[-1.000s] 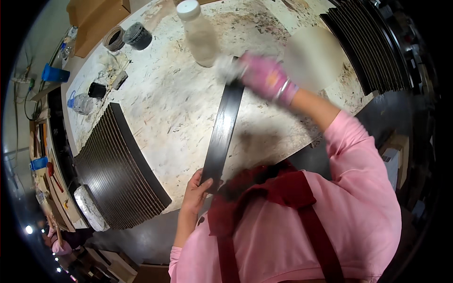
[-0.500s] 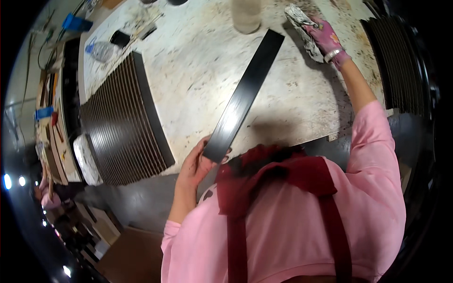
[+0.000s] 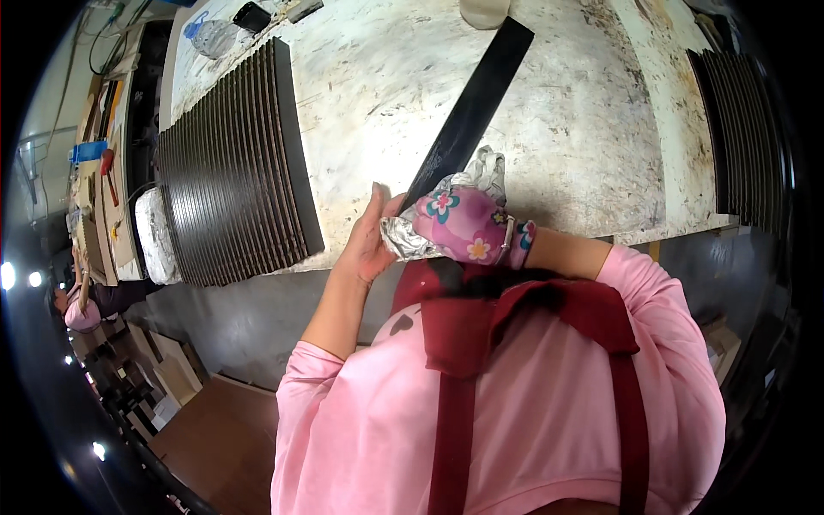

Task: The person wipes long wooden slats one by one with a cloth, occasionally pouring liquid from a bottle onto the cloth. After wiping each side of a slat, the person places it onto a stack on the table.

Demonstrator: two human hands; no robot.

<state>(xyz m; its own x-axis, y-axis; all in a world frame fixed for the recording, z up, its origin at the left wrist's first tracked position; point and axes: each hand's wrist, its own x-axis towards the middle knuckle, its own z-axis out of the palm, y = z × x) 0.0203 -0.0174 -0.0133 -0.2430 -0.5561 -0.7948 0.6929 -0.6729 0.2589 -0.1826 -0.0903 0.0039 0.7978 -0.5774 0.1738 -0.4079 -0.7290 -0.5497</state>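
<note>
A long, flat black board [image 3: 481,94] slants across the worktable, its far end pointing up and to the right. My bare left hand [image 3: 369,240] is at the near end, thumb along the edge; its other fingers are partly hidden behind the cloth. My right hand [image 3: 463,225], in a pink flowered glove, presses a crumpled grey-white cloth [image 3: 487,172] onto that same near end, close to my apron. The cloth bunches out on both sides of the glove and covers the board's tip.
Left on the stained white table [image 3: 566,112] lies an overlapping row of black boards [image 3: 232,172]; another stack [image 3: 742,137] stands at the right edge. A clear bottle [image 3: 210,36], a black cup [image 3: 251,17] and a cloudy container [image 3: 485,12] sit far back. Another person [image 3: 81,309] is at far left.
My right hand has come from the far right of the table to the board's near end, bringing the cloth along. The left hand stays at that end. The view has shifted slightly.
</note>
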